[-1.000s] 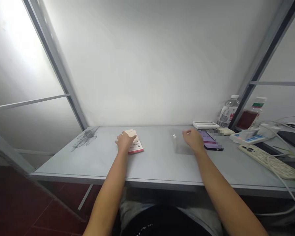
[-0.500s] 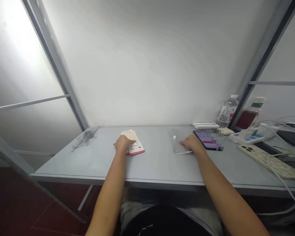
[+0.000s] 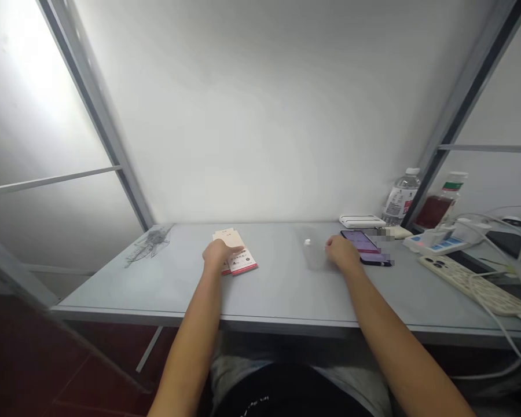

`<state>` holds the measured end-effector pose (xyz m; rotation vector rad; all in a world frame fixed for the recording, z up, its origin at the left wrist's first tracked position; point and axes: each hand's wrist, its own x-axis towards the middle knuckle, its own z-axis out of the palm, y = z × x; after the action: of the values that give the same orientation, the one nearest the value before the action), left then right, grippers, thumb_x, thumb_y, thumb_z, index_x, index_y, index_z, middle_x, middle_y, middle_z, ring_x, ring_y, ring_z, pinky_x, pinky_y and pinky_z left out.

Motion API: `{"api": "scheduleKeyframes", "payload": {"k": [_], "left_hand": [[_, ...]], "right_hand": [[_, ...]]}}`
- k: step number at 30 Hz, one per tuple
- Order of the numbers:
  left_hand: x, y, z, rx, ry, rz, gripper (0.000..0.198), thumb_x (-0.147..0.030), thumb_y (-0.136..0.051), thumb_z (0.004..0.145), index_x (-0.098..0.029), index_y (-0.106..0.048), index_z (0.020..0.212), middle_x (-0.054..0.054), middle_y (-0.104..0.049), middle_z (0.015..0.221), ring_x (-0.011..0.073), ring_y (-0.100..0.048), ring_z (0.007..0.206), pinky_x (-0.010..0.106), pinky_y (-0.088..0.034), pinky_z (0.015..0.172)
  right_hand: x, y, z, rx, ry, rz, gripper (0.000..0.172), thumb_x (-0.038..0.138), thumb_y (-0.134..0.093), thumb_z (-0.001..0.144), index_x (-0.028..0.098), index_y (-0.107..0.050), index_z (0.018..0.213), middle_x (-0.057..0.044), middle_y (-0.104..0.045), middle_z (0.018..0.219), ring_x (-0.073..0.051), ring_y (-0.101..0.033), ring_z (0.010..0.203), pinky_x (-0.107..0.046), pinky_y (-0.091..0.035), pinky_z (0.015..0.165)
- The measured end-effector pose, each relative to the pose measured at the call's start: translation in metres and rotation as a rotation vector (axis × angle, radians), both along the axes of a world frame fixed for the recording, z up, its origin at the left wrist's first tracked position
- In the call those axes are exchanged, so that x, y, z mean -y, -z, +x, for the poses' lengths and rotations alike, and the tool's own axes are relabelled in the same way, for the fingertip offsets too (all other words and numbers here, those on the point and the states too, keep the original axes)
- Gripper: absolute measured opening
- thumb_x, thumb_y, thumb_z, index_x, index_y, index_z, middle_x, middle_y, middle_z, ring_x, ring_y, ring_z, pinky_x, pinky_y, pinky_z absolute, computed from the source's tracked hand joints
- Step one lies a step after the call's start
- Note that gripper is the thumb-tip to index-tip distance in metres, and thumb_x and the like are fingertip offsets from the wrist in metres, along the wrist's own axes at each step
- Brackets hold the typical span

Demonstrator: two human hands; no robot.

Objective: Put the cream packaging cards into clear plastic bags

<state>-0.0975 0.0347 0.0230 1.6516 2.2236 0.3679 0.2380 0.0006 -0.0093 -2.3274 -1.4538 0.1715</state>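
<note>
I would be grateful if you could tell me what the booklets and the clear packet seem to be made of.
The booklets under the left hand look like printed paper or thin card, matte to faintly smooth, with flat, crisp-edged covers. The clear packet by the right hand looks like thin plastic film, see-through with a soft sheen, though it is faint here.

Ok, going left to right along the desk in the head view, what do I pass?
Grey scribbled mark, left hand, small white cap, right hand, blue-and-white power strip.
</note>
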Motion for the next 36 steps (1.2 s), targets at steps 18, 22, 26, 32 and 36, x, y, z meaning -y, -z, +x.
{"api": "scheduleKeyframes", "payload": {"k": [18, 22, 26, 32, 36], "left_hand": [[0.0, 0.0, 0.014, 0.473, 0.102, 0.312, 0.017, -0.028, -0.056, 0.069, -0.015, -0.057, 0.081, 0.008, -0.066, 0.086, 0.016, -0.059, 0.07, 0.022, -0.038, 0.054], [0.009, -0.008, 0.022, 0.778, 0.247, 0.299, 0.027, -0.038, -0.055, 0.071, -0.014, -0.059, 0.084, 0.007, -0.066, 0.081, 0.0152, -0.06, 0.065, 0.022, -0.041, 0.054], [0.027, -0.01, 0.042, 0.969, 0.545, 0.115, 0.031, -0.044, -0.056, 0.07, -0.013, -0.058, 0.076, 0.005, -0.061, 0.066, 0.0129, -0.055, 0.053, 0.021, -0.037, 0.045], [0.034, 0.001, 0.065, 0.844, 0.586, 0.044, 0.031, -0.042, -0.055, 0.071, -0.014, -0.051, 0.058, -0.001, -0.05, 0.05, 0.0089, -0.046, 0.043, 0.02, -0.029, 0.04], [0.028, 0.006, 0.064, 0.763, 0.454, 0.118, 0.029, -0.041, -0.049, 0.075, -0.016, -0.048, 0.061, 0.0, -0.051, 0.053, 0.0104, -0.048, 0.046, 0.02, -0.03, 0.04]], "right_hand": [[0.0, -0.012, -0.018, -0.772, -0.181, 0.571, 0.025, 0.025, -0.049, 0.076, 0.016, -0.055, 0.098, -0.008, -0.068, 0.092, -0.013, -0.061, 0.053, -0.025, -0.048, 0.05], [0.005, -0.017, -0.025, -0.768, -0.203, 0.58, 0.024, 0.026, -0.049, 0.076, 0.014, -0.061, 0.093, -0.008, -0.069, 0.09, -0.014, -0.063, 0.054, -0.025, -0.049, 0.051], [0.011, -0.018, -0.044, -0.699, -0.211, 0.662, 0.026, 0.035, -0.049, 0.077, 0.016, -0.061, 0.09, -0.008, -0.069, 0.086, -0.018, -0.066, 0.063, -0.026, -0.05, 0.051], [0.017, -0.016, -0.066, -0.69, -0.302, 0.727, 0.027, 0.046, -0.047, 0.078, 0.02, -0.053, 0.081, -0.007, -0.067, 0.092, -0.019, -0.066, 0.071, -0.029, -0.051, 0.057], [0.014, -0.017, -0.067, -1.052, -0.44, 0.684, 0.031, 0.052, -0.05, 0.076, 0.022, -0.044, 0.079, -0.008, -0.059, 0.112, -0.02, -0.065, 0.082, -0.031, -0.053, 0.062]]}}
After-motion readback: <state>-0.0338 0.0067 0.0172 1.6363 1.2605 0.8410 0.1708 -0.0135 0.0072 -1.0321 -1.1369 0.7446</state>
